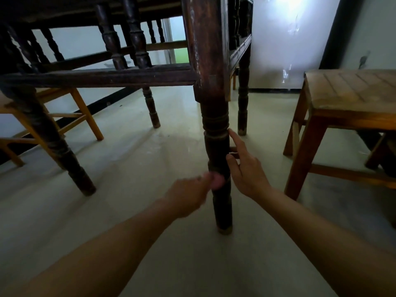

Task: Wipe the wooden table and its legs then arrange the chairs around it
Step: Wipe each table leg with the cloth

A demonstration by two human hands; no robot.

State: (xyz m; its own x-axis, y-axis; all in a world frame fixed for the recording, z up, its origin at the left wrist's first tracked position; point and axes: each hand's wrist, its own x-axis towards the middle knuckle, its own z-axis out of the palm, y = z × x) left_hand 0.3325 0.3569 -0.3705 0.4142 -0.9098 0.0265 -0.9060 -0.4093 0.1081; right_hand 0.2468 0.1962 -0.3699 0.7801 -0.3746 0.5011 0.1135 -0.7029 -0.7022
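The table is seen from low down, its dark rails and turned spindles filling the upper left. Its near leg is set at the middle of the view, long axis upright, square at the top and turned below, with the foot planted on the pale floor. From this leg one rail is run off to the left and another is led away toward the back. Three more legs are seen: one leaning at the left and two at the back; the lean is likely owed to the wide lens.

The left hand is brought against the lower part of the near leg from the left. It is blurred, and a cloth, seen only as a pink patch, is held bunched at its fingertips and pressed to the wood. The exact lie of those fingers cannot be made out.

The right hand is laid against the right side of the same leg, a little higher. Its fingers are kept straight and relaxed: the forefinger is pointed upward along the leg and touches it just below the ringed turning, while the others are reached toward the wood. Nothing is grasped by it.

A light chair is partly hidden behind the table at the left. Another chair, with a slatted seat, is stood apart at the right, before a white wall.
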